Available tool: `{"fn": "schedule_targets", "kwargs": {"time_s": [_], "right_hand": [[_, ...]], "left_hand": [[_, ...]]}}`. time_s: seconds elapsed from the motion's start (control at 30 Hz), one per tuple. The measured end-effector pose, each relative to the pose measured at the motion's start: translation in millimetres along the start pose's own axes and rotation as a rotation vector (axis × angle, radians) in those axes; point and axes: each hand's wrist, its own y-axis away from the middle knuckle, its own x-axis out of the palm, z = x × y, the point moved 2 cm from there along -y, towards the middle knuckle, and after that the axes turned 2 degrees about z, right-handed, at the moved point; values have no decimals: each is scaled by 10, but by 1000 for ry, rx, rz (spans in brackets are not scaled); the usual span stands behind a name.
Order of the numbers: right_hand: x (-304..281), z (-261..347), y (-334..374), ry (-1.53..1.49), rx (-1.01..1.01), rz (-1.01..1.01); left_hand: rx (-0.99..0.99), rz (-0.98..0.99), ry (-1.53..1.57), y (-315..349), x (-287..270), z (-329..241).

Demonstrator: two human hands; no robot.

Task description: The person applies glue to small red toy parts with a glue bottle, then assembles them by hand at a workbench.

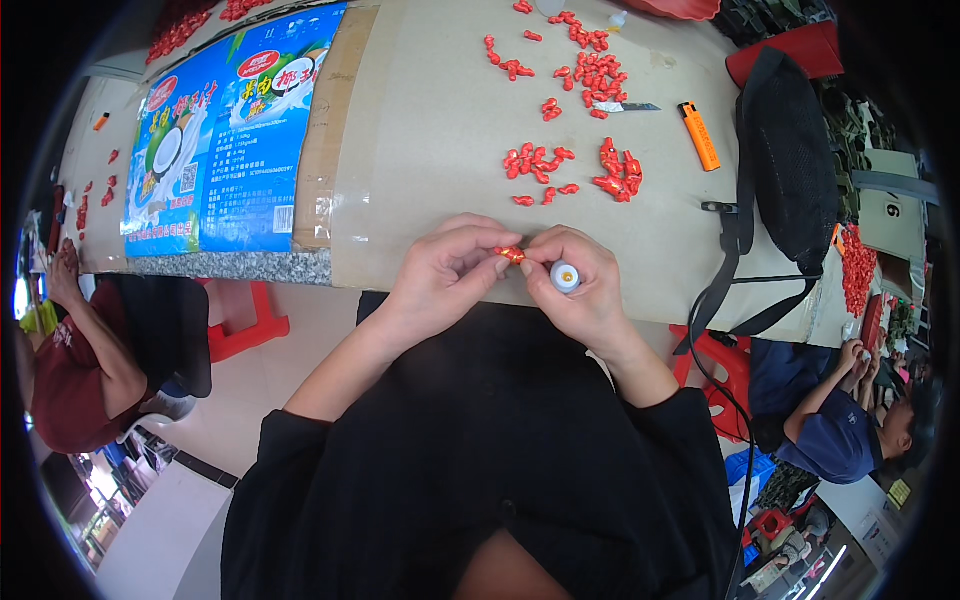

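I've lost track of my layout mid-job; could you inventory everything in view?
Table: one, beige top, ahead
Red-and-gold piece: one, red and gold, over the near edge
White tube: one, white with yellowish centre, right beside that piece
Loose red pieces: many, red, centre and far side
Flat blade: one, greyish, right among them
Orange lighter: one, orange, further right
Black bag: one, black, right side
Printed cardboard: blue, count unclear, left side
Red dish: one, red, far edge
Red stools: at least two, red, below left and right
Co-workers: at least two, maroon and navy tops, either side
Left hand: one, bare, pinching the piece
Right hand: one, bare, holding the tube
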Motion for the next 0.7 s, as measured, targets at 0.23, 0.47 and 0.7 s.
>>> {"fn": "schedule_targets", "kwargs": {"time_s": [0.23, 0.47, 0.7], "right_hand": [[1, 0, 0, 10, 6, -5], [8, -10, 2, -5, 9, -7], [9, -4, 7, -8, 14, -15]], "left_hand": [[8, -12, -12, -5, 3, 5], [10, -17, -3, -1, 7, 16], [23, -12, 11, -1, 13, 10]]}}
